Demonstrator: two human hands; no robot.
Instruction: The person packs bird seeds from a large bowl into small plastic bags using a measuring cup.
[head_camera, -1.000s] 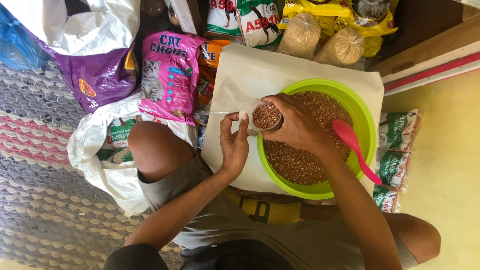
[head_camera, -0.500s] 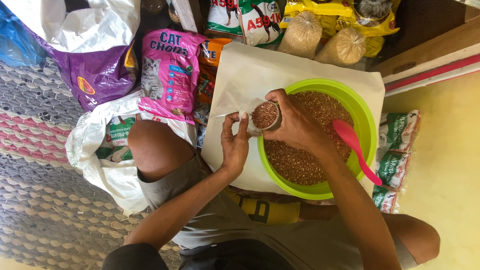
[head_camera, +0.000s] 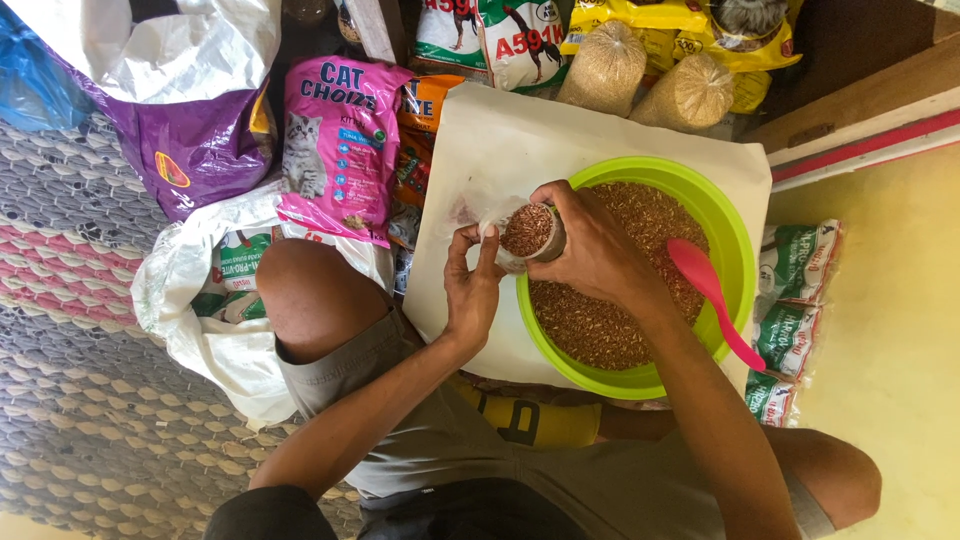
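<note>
Small clear bag (head_camera: 527, 235) of brown pellets, still unmoved, is gripped by right hand (head_camera: 590, 250) fingers and pinched by left hand (head_camera: 472, 290) fingertips.

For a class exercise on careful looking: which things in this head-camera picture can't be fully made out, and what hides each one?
- Small bag of brown grain, head view: its lower part is covered by the right hand and left hand.
- Pink spoon: its bowl end lies on the grain; the handle tip passes the green bowl rim.
- Sacks at the top: cut off by the frame edge.

Pet-feed shop: stacked feed bags (head_camera: 340, 150)
</note>
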